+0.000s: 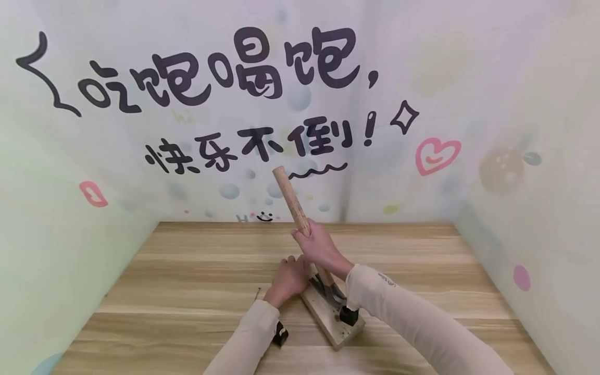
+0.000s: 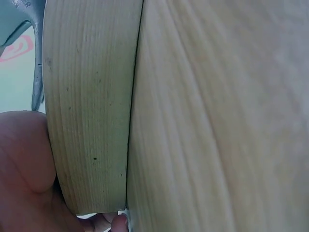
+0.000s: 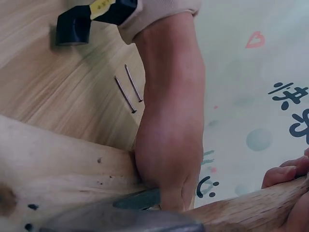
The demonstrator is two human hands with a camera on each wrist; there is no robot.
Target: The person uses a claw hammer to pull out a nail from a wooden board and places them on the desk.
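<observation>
My right hand (image 1: 321,247) grips the wooden handle of a claw hammer (image 1: 291,200), which slants up and away from a thick wooden board (image 1: 328,323). In the head view the hammer's metal head lies low over the board, its black end towards the near end. My left hand (image 1: 288,277) holds the board's far end. The left wrist view shows its fingers curled round the end of the board (image 2: 91,121), with part of the grey claw (image 2: 37,63) beyond. Whether the claw grips a nail is hidden.
Two loose nails (image 3: 125,95) lie on the wood-grain table (image 1: 187,291) left of the board. A black tool with a yellow label (image 3: 72,26) lies by my left forearm. Small dark holes mark the board. Printed walls (image 1: 398,182) enclose the table's back and sides.
</observation>
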